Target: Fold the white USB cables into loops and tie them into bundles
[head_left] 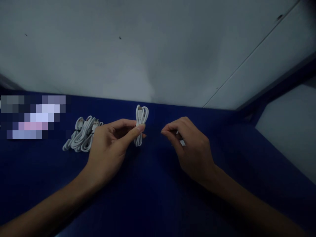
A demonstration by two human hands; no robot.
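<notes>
Between the thumb and fingers of my left hand a coiled white cable is held upright, pinched around its middle. My right hand is to the right of that cable, apart from it, with thumb and fingertip pressed together. A small white piece shows through the gap behind the right fingers; whether that hand holds it cannot be made out. Left of my left hand, several bundled white cables lie together, partly covered by the hand. A metal plug end shows on one of them.
The dark blue table surface spreads under both hands. Behind it stands a pale grey panel with a thin seam at the right. A pixelated patch covers something at the far left. A blue frame edge runs along the right.
</notes>
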